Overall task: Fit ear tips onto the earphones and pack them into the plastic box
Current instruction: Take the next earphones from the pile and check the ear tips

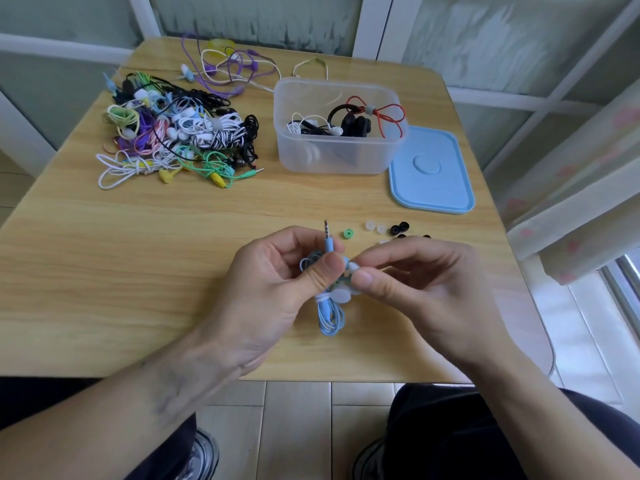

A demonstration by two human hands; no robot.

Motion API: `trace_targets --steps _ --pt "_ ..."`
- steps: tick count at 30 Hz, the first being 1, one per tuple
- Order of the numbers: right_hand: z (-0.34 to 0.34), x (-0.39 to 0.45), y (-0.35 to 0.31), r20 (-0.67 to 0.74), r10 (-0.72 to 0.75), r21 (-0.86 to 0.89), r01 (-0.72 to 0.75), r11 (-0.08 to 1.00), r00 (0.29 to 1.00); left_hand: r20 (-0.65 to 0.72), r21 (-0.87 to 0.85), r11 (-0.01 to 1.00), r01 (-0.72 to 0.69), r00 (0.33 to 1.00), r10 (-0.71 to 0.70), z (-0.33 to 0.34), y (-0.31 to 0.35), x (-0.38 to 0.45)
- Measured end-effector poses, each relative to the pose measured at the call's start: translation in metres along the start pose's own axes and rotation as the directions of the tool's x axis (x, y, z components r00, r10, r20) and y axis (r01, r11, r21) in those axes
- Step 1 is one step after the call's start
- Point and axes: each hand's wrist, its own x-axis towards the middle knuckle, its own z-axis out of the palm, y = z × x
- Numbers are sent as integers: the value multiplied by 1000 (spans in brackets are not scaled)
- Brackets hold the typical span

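- Two hands at lower centre: left hand (pixel 277 271) clamps the coiled blue earphones (pixel 329 306); right hand (pixel 408 282) pinches a pale ear tip (pixel 353 266).
- Risk: tip may slip off, roll across the bench (pixel 138 254).

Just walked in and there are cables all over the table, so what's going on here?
A person is fitting ear tips. The left hand grips a coiled blue earphone set, plug up, while the right hand pinches a white ear tip at its earbud. Loose ear tips lie just beyond. A pile of earphones waits; a few sit in the plastic box, its blue lid alongside.
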Motion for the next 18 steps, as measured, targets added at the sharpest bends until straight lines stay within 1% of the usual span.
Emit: trace_targets --steps 2,7,10,15,18 --pt "-3 1 -1 24 41 31 -42 999 999 24 -5 1000 14 1000 -14 -1 0 1" --pt "-7 3 -1 101 64 22 -66 998 993 83 10 998 58 995 -58 -2 1 -1" --pt "-8 4 1 115 60 10 -61 998 992 73 1 997 81 994 -81 1 2 -1" --pt "-6 4 1 120 25 50 -31 998 992 59 25 998 66 996 -67 2 2 -1" --pt "-5 5 1 132 19 32 -23 999 991 45 23 997 71 996 -72 -1 1 -1"
